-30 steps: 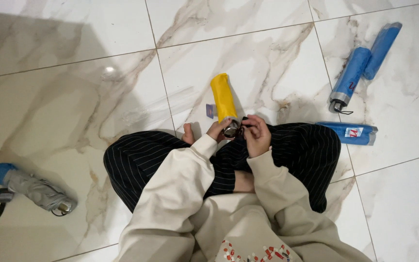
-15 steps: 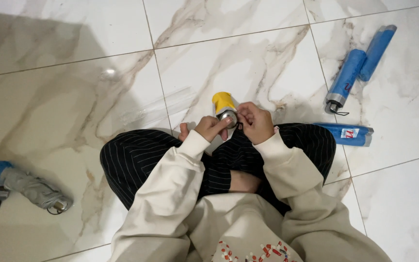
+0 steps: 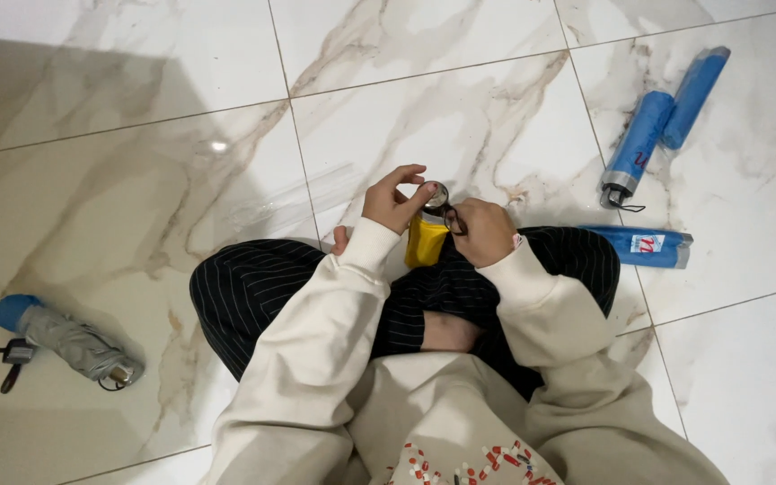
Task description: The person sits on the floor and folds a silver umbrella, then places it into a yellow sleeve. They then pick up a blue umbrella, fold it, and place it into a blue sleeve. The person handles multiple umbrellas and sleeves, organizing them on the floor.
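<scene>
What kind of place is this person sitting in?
Probably an indoor room or hall, perhaps in a home. The floor is glossy marble-look tile with light reflecting off it. The person sits cross-legged on it holding a yellow umbrella, with a grey umbrella and blue umbrellas lying around.

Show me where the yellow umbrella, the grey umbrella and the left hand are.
yellow umbrella point(image 3: 425, 241), head view, on its folded canopy.
grey umbrella point(image 3: 72, 341), head view, mid canopy.
left hand point(image 3: 392, 202), head view, back of hand.
</scene>
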